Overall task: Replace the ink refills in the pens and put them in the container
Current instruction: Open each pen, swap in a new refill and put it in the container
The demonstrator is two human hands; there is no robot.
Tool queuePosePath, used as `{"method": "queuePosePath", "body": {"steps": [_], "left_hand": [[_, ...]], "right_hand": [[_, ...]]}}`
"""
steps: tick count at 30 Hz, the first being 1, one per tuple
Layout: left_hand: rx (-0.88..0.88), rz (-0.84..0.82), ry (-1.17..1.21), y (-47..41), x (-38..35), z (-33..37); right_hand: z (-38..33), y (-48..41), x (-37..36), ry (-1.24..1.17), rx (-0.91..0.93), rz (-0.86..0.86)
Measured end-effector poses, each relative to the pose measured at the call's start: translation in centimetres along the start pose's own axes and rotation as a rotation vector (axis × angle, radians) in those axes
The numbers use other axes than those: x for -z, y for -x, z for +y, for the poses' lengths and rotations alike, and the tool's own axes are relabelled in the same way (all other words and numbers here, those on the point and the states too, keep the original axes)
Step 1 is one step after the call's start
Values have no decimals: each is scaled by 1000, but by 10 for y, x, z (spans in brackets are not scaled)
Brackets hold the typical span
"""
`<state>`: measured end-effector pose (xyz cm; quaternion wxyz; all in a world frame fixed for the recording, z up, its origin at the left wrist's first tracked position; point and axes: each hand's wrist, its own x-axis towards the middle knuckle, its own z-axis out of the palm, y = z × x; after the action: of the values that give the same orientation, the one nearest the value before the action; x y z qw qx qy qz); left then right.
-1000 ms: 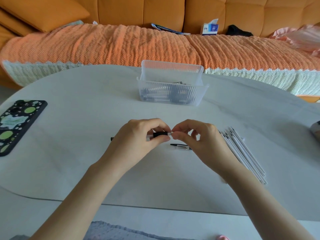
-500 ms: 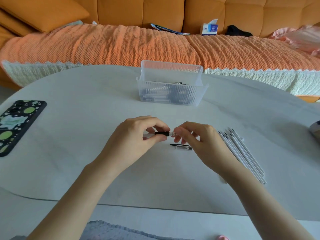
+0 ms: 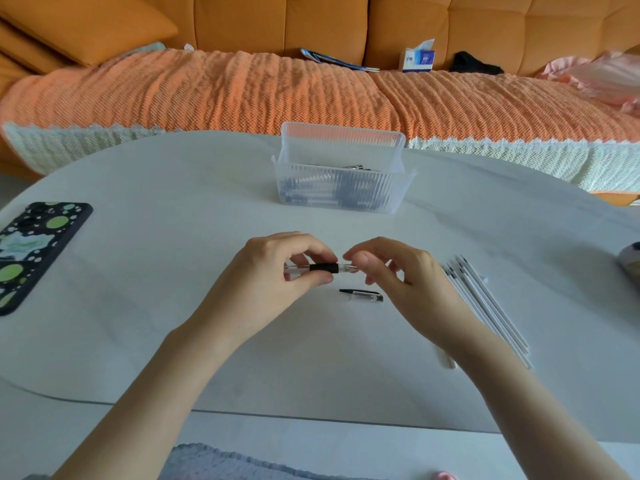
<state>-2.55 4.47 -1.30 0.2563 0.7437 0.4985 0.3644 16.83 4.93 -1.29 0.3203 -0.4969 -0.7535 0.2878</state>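
Observation:
My left hand [image 3: 277,268] grips a clear pen with a black rubber grip [image 3: 323,268], held level above the table. My right hand [image 3: 398,271] pinches the pen's tip end with thumb and fingertips. A clear pen cap with a black clip [image 3: 362,295] lies on the table just below the hands. Several white ink refills [image 3: 485,306] lie side by side to the right of my right hand, partly hidden by it. The ribbed clear container [image 3: 341,194] stands farther back in the middle with several pens in it.
A phone in a black case with green spots [image 3: 31,251] lies at the table's left edge. An orange sofa with a knitted blanket [image 3: 311,95] runs behind the table. A rounded object [image 3: 632,261] shows at the right edge.
The pen has slid out further to the right in my left hand, so more of its black grip and clear front shows. My right hand's fingers have shifted along the tip.

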Motion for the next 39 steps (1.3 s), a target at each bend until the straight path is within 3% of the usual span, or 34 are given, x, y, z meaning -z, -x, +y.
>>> {"method": "queuePosePath", "body": {"steps": [14,21,30,39], "left_hand": [[-13,-6,-4,0,-1,-2],[61,-87,26,0,0,-6],[38,1,-89,0,-2,-5],[45,70,-78,0,9,-11]], "right_hand": [[-2,0,1,-23,25,14],[-1,0,0,6,21,30],[-2,0,3,-21,-43,6],[26,2,14,350,50,-152]]}}
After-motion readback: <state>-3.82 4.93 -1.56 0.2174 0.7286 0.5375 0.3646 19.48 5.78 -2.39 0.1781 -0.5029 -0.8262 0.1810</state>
